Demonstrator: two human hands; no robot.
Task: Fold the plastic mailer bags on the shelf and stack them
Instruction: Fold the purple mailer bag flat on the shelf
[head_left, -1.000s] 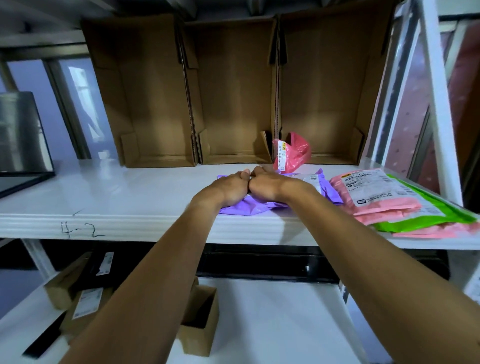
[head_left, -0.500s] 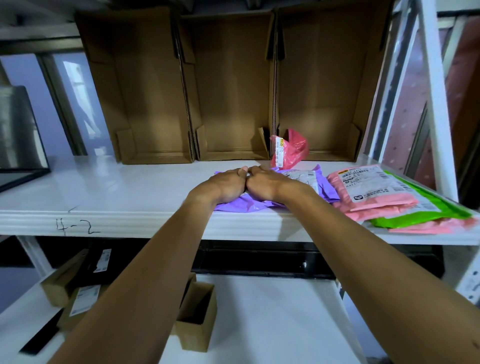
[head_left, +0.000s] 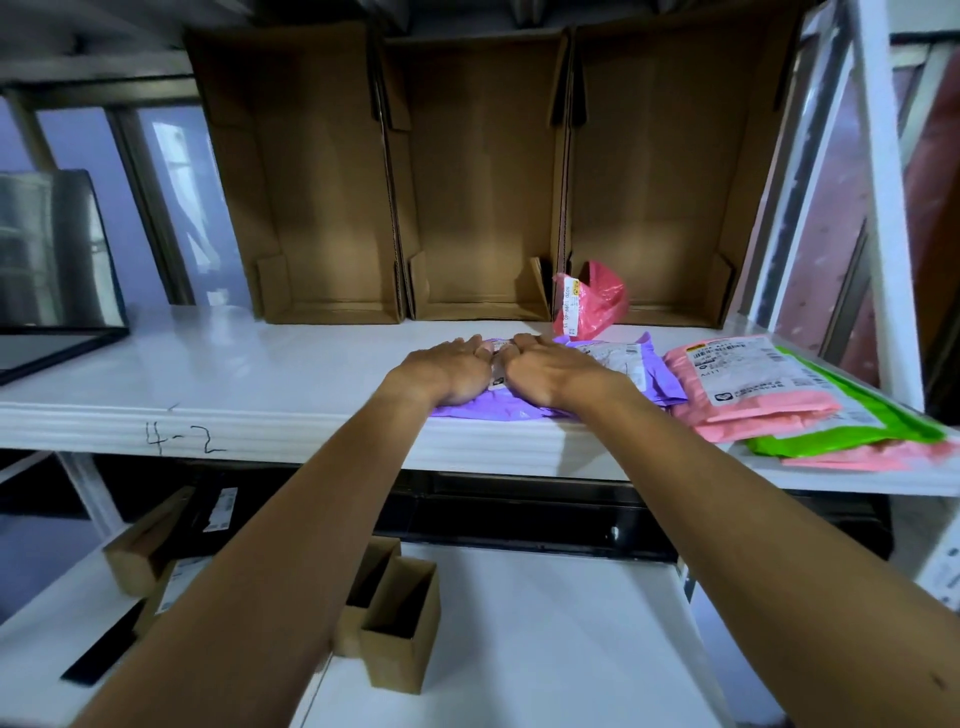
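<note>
Pressing my left hand (head_left: 447, 371) and right hand (head_left: 556, 374) flat on the purple mailer (head_left: 493, 411) near the shelf (head_left: 260, 415) edge; slick plastic could spring open or slide off.

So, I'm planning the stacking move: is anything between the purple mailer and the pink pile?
Nothing visible. The left hand and right hand press the purple mailer flat on the shelf, and its right edge lies close beside the pink pile. The red bag sits farther back, off that path.
</note>
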